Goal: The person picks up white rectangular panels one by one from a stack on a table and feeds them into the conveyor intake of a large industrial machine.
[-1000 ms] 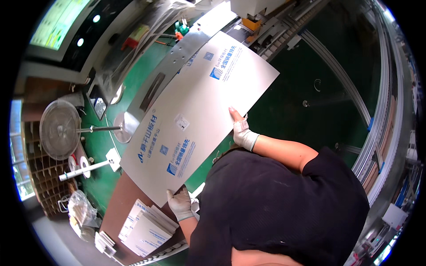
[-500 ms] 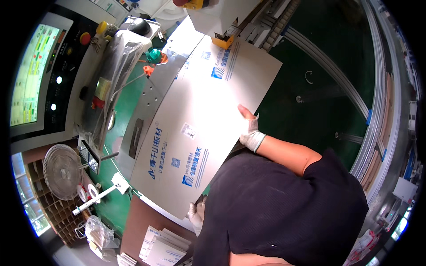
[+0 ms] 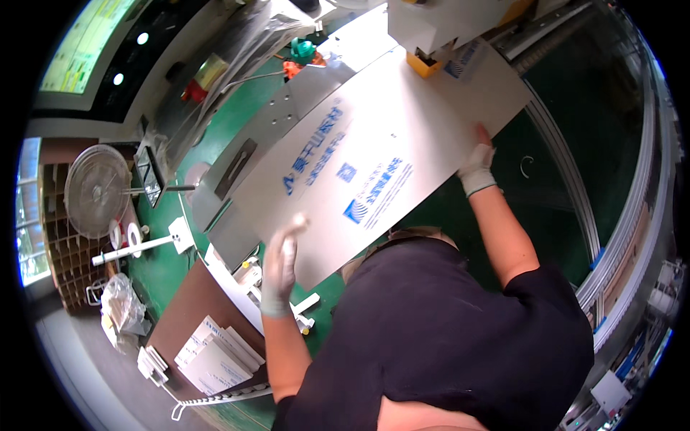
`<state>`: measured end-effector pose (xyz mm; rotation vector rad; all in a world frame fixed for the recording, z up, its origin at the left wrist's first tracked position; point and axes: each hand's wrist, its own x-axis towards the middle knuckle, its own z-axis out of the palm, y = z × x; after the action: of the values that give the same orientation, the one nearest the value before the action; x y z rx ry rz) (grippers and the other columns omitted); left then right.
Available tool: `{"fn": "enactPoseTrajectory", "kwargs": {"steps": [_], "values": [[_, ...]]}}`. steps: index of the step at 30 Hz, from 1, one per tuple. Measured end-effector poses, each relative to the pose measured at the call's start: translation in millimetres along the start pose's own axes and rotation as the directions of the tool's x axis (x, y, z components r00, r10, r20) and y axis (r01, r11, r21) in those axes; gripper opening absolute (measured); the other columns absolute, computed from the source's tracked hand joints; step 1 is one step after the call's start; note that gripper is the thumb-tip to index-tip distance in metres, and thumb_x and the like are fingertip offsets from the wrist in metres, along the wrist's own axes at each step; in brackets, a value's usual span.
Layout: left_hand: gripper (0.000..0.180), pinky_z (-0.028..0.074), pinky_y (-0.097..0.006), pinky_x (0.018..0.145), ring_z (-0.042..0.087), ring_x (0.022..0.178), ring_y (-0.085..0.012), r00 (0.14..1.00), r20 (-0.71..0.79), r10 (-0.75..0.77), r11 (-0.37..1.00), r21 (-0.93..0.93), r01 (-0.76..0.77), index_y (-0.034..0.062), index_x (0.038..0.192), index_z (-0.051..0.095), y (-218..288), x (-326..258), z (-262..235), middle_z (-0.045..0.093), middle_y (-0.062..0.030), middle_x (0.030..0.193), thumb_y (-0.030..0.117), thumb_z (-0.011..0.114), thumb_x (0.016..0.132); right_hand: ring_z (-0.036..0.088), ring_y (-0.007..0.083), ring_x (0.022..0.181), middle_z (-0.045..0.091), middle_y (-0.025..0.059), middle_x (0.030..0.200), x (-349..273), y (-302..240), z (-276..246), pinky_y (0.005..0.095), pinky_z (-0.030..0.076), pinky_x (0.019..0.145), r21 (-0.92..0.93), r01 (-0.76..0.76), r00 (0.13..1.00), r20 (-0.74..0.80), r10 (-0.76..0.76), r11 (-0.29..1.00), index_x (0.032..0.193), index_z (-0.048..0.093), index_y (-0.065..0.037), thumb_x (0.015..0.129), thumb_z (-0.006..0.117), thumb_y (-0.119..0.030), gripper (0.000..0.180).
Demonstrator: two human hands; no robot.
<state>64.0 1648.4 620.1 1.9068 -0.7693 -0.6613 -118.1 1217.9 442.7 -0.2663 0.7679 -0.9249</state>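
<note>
Green floor [image 3: 165, 274]; left hand [image 3: 280, 262] outstretched, right hand [image 3: 476, 168] at edge of white board [image 3: 392, 144].

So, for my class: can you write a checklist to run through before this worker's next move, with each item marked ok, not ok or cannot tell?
1. Printed side of the large white board faces up: ok, blue print shows on top.
2. Right hand at the board's near edge: ok, thumb on top; the other fingers' grip is hidden.
3. Left hand closed on the board: not ok, it is open over the left end; contact cannot be told.
4. Gap between the board and the yellow machine part above it: cannot tell.
5. Stack of smaller boards apart from the large one: ok, it lies on the brown surface.
</note>
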Motion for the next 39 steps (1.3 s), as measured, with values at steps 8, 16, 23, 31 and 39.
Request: {"fn": "enactPoseTrajectory", "kwargs": {"steps": [8, 16, 23, 31, 39], "values": [[0.065, 0.018, -0.053, 0.124, 0.034, 0.147, -0.0384, 0.959, 0.077, 0.272, 0.518, 0.828, -0.214, 0.0099, 0.144, 0.054, -75.1, 118.3, -3.8, 0.044, -0.0154, 0.157, 0.039, 0.065, 0.087, 0.062, 0.0288, 0.121, 0.063, 0.009, 0.136, -112.4, 81.5, 28.5, 0.0433, 0.05, 0.105, -0.118, -0.155, 0.987, -0.066, 0.148, 0.981, 0.142, 0.053, -0.006, 0.102, 0.059, -0.041, 0.053], [0.067, 0.022, -0.048, 0.124, 0.036, 0.149, -0.0344, 0.89, 0.239, 0.387, 0.513, 0.747, -0.423, 0.0081, 0.145, 0.054, -42.1, 192.0, 35.7, 0.045, -0.0154, 0.156, 0.029, 0.063, 0.082, 0.062, 0.0281, 0.118, 0.065, 0.0089, 0.131, -82.4, 42.6, 31.6, 0.0426, 0.05, 0.103, -0.014, -0.202, 0.978, -0.057, 0.201, 0.979, 0.138, 0.056, -0.009, 0.1, 0.057, -0.049, 0.055], [0.063, 0.022, -0.045, 0.125, 0.037, 0.149, -0.0315, 0.879, 0.255, 0.402, 0.481, 0.758, -0.44, 0.0082, 0.147, 0.051, -34.3, 232.5, 51.3, 0.045, -0.0129, 0.158, 0.032, 0.06, 0.089, 0.063, 0.0259, 0.116, 0.066, 0.0087, 0.127, -59.8, 35.8, 14.9, 0.0403, 0.051, 0.101, -0.116, -0.106, 0.994, -0.031, 0.103, 0.988, 0.136, 0.056, -0.009, 0.101, 0.056, -0.05, 0.054], [0.05, 0.022, -0.046, 0.125, 0.038, 0.148, -0.0298, 0.893, 0.209, 0.398, 0.473, 0.787, -0.395, 0.0088, 0.139, 0.058, -37.3, 236.1, 54.8, 0.054, -0.0098, 0.15, 0.028, 0.058, 0.093, 0.061, 0.0308, 0.12, 0.063, 0.0119, 0.132, -95.2, 45.8, 39.4, 0.0442, 0.049, 0.106, -0.014, -0.225, 0.973, -0.057, 0.224, 0.974, 0.142, 0.052, -0.006, 0.097, 0.057, -0.058, 0.068], [0.049, 0.024, -0.047, 0.123, 0.04, 0.146, -0.0304, 0.868, 0.198, 0.455, 0.485, 0.762, -0.428, 0.0091, 0.135, 0.059, -34.8, 233.7, 58.2, 0.056, -0.0098, 0.144, 0.028, 0.061, 0.089, 0.06, 0.0328, 0.123, 0.061, 0.0132, 0.138, -24.7, -10.0, 8.5, 0.0457, 0.048, 0.107, -0.003, -0.045, 0.997, 0.069, 0.045, 0.999, 0.142, 0.052, -0.004, 0.1, 0.057, -0.049, 0.062]]}}
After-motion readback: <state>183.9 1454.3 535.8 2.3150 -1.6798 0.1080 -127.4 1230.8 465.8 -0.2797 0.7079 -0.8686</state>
